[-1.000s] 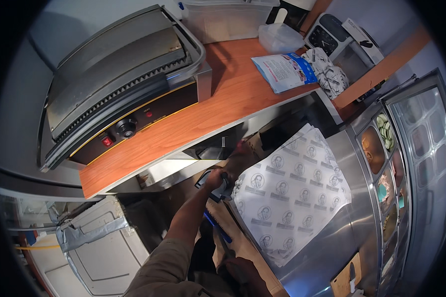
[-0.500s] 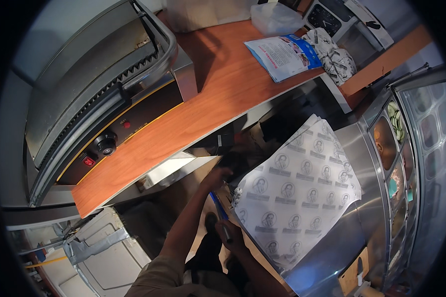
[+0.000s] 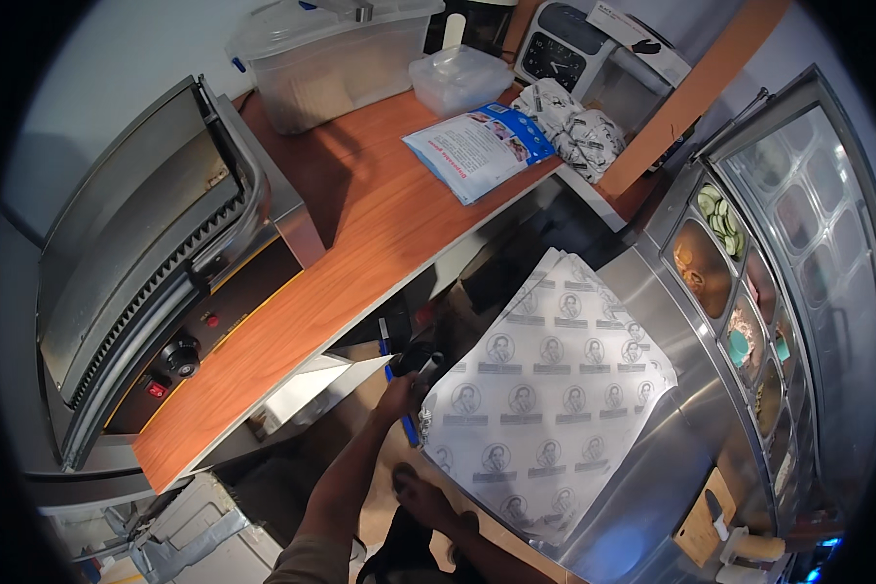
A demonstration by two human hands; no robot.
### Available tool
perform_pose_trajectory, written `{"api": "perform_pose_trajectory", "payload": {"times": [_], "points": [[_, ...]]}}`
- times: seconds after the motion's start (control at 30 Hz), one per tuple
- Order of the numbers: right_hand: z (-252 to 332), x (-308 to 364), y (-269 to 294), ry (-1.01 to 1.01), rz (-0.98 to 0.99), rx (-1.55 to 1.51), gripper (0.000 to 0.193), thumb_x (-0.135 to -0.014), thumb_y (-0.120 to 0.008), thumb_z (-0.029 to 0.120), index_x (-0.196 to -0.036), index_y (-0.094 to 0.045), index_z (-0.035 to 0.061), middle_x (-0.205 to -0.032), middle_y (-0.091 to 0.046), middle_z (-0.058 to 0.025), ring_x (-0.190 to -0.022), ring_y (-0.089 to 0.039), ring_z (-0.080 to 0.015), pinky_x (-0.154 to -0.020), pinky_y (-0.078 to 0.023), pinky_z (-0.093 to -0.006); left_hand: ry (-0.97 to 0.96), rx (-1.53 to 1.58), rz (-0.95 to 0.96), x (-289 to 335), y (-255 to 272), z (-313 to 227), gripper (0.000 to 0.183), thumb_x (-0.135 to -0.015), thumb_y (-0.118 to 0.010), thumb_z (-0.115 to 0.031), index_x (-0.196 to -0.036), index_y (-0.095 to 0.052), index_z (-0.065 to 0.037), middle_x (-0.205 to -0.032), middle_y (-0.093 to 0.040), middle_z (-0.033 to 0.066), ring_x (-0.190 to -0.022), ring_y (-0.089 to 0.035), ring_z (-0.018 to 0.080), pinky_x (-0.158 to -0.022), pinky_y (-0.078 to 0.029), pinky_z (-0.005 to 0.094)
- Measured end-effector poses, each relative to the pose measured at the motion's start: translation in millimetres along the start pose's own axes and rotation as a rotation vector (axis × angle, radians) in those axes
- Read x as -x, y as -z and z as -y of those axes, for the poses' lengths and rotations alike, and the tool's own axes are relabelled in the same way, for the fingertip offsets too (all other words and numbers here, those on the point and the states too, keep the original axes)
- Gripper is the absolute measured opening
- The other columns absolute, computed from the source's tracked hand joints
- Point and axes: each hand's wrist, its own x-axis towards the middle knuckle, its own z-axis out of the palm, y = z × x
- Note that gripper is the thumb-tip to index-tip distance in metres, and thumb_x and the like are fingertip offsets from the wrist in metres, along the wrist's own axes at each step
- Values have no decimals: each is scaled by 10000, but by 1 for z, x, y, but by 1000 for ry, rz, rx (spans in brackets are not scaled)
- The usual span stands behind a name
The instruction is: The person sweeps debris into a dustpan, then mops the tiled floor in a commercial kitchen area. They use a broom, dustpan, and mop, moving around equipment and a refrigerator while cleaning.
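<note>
My left hand (image 3: pixel 396 397) is closed beside the left edge of a stack of printed white paper sheets (image 3: pixel 545 399). From its fingers juts a dark cylindrical object with a pale grey end (image 3: pixel 432 366); its kind is unclear. A long blue strip-like object (image 3: pixel 411 429) passes behind that hand, partly hidden. Lower down, my right hand (image 3: pixel 426 501) is curled near my body, apart from the paper. Its fingers are closed, and what they hold, if anything, cannot be made out. The sheets lie on a steel counter (image 3: pixel 623 496).
A contact grill (image 3: pixel 146 263) stands left on the wooden counter (image 3: pixel 360 234), with a blue-white packet (image 3: pixel 482 151) and plastic tubs (image 3: pixel 460 78) behind. To the right are food pans (image 3: pixel 701 265) under a raised lid (image 3: pixel 798 185), and a knife (image 3: pixel 715 511) on a cutting board (image 3: pixel 696 530).
The view has shifted, so the counters appear lower and further left. The grey-ended object showed at my right hand before; one like it now shows at my left. My right hand sits lower.
</note>
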Motion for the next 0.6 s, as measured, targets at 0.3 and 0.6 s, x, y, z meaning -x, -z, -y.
{"api": "perform_pose_trajectory", "payload": {"times": [0.3,0.6], "points": [[-96,121,-11,-443,408,308,418,-880,-619,332,-1234,-651,113,-1110,-692,-133,-963,-679,-292,-837,-540,-419,-79,702,313,-59,-37,-4,539,-932,-628,-81,-1441,-460,-18,-1343,-586,82,-1163,-554,151,-1016,-439,317],[-154,132,-4,160,359,615,349,-811,-672,296,-1127,-729,160,-860,-717,-154,-736,-699,-293,-732,-552,-425,393,669,-19,112,-15,21,516,-865,-604,-64,-1377,-537,-77,-1152,-674,62,-1018,-652,202,-840,-519,429]]}}
